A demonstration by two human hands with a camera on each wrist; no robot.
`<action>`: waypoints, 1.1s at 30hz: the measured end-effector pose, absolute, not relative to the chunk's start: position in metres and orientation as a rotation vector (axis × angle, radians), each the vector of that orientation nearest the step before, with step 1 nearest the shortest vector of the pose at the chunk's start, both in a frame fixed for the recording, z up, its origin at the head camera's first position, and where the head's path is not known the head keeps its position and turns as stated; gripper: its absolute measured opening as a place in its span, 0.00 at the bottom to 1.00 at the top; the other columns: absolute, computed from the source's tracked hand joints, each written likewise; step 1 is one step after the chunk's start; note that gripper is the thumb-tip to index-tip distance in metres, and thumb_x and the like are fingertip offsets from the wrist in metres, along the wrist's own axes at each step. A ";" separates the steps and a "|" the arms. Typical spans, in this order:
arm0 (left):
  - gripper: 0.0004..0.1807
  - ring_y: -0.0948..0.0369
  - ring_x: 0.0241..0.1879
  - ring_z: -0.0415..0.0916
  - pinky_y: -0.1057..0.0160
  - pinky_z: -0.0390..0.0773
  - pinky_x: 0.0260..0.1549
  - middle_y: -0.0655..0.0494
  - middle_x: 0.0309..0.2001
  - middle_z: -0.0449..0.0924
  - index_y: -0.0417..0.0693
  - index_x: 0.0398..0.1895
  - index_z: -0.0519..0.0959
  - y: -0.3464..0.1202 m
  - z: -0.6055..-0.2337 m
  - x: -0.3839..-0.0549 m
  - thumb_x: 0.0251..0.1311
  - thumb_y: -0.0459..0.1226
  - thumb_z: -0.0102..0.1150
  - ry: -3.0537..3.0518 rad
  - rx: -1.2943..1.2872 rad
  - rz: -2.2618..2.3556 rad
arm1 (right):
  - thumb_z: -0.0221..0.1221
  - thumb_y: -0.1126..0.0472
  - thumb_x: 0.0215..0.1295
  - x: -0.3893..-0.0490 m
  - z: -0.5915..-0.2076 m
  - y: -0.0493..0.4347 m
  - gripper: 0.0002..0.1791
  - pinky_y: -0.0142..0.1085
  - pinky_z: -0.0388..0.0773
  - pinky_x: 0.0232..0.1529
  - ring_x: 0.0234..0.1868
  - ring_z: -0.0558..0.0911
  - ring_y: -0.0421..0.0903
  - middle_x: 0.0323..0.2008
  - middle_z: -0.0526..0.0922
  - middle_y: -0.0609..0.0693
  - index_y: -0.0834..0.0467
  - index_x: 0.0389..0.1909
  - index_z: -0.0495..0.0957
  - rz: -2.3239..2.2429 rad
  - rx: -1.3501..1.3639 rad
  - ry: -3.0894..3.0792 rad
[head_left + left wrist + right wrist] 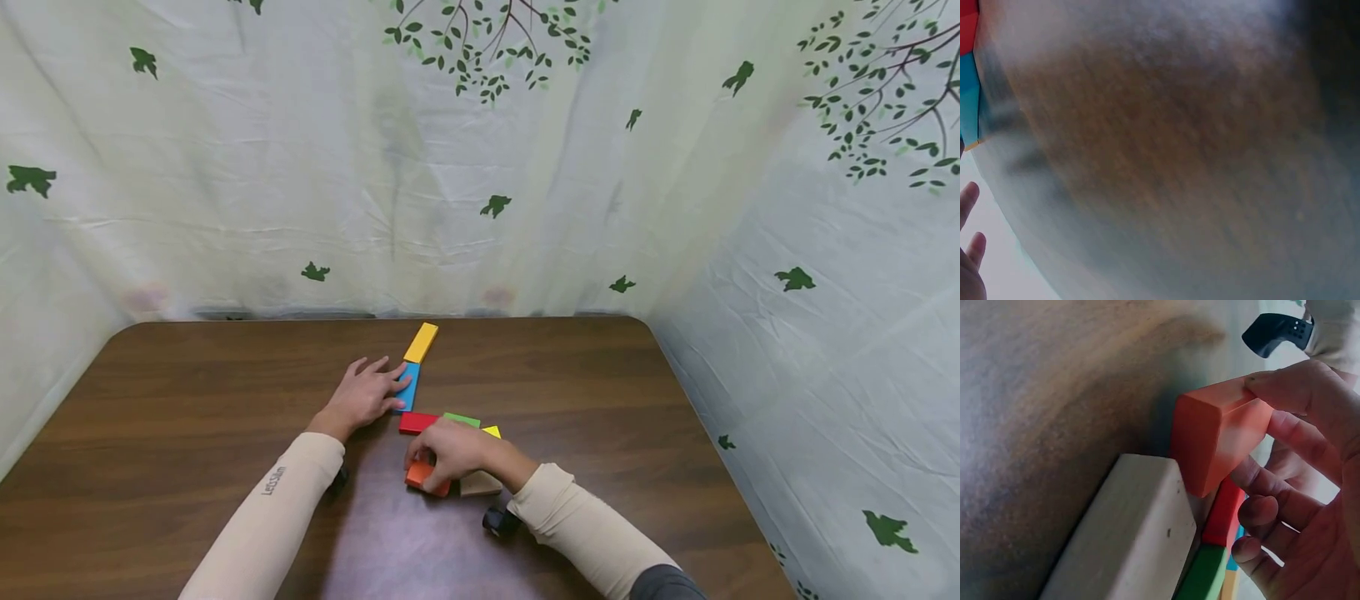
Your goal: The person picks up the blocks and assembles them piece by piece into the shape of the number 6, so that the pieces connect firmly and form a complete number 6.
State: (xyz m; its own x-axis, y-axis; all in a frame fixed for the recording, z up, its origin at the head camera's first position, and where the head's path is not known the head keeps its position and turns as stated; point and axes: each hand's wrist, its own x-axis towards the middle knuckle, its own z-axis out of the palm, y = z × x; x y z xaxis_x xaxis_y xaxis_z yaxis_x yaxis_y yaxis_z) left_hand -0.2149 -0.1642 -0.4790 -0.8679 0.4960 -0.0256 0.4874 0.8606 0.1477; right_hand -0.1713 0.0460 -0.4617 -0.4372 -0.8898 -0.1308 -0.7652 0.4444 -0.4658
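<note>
My right hand [459, 450] pinches an orange block [1200, 440] between thumb and fingers, at the near end of a group of blocks. In the right wrist view a plain wood-coloured block [1129, 528] lies beside it. My left hand [362, 398] is spread, its fingertips resting on a blue block [408, 387]. Beyond the blue one, a yellow-orange block [422, 342] lies slanted toward the back edge. A red block [416, 423] lies just nearer than the blue, next to a green block [463, 419]. My right hand partly covers a yellow block [492, 432].
All the blocks lie on a brown wooden table [225, 400]. Pale curtains [360, 167] with green leaf and bird prints hang behind it and at the sides. A black wrist camera [500, 522] sits under my right sleeve.
</note>
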 end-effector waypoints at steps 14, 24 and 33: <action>0.31 0.38 0.69 0.55 0.34 0.50 0.64 0.47 0.69 0.63 0.48 0.66 0.70 -0.164 -0.478 -0.216 0.60 0.48 0.62 2.961 0.767 0.204 | 0.71 0.58 0.50 -0.169 -0.466 0.048 0.12 0.19 0.68 0.27 0.25 0.72 0.30 0.23 0.76 0.35 0.51 0.37 0.84 -0.432 -1.353 2.329; 0.31 0.39 0.69 0.55 0.34 0.50 0.63 0.48 0.69 0.64 0.49 0.66 0.70 -0.165 -0.478 -0.215 0.61 0.48 0.61 2.963 0.780 0.211 | 0.72 0.55 0.50 -0.169 -0.468 0.049 0.12 0.20 0.67 0.26 0.24 0.71 0.31 0.22 0.75 0.36 0.50 0.37 0.84 -0.418 -1.316 2.353; 0.31 0.38 0.69 0.55 0.33 0.50 0.63 0.47 0.69 0.63 0.48 0.66 0.70 -0.165 -0.478 -0.215 0.61 0.48 0.61 2.959 0.776 0.223 | 0.72 0.55 0.51 -0.168 -0.469 0.049 0.13 0.20 0.68 0.28 0.26 0.71 0.31 0.24 0.75 0.36 0.50 0.38 0.84 -0.447 -1.292 2.341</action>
